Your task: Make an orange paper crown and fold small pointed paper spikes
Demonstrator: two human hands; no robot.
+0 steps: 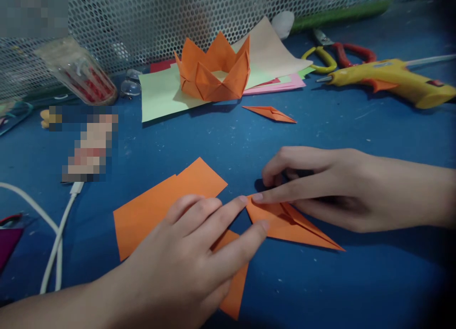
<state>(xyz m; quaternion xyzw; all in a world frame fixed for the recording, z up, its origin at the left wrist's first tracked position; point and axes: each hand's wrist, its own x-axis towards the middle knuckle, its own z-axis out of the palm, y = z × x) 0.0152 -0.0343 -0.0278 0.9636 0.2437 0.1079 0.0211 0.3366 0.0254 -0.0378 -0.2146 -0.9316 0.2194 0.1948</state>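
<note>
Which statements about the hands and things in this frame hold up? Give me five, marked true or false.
1. The right hand touches the folded orange paper. True.
2. The crown lies flattened. False: the orange crown stands with its points up.
3. The left hand reaches across loose orange sheets. True.
4. The glue gun is blue. False: the yellow glue gun has an orange trigger.
5. A small folded piece lies nearer the person than the crown. True.

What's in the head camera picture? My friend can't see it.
A person's left hand and right hand touch a pointed, folded orange paper on a blue table. Behind it sit a crown-shaped orange paper ring and a yellow glue gun.
</note>
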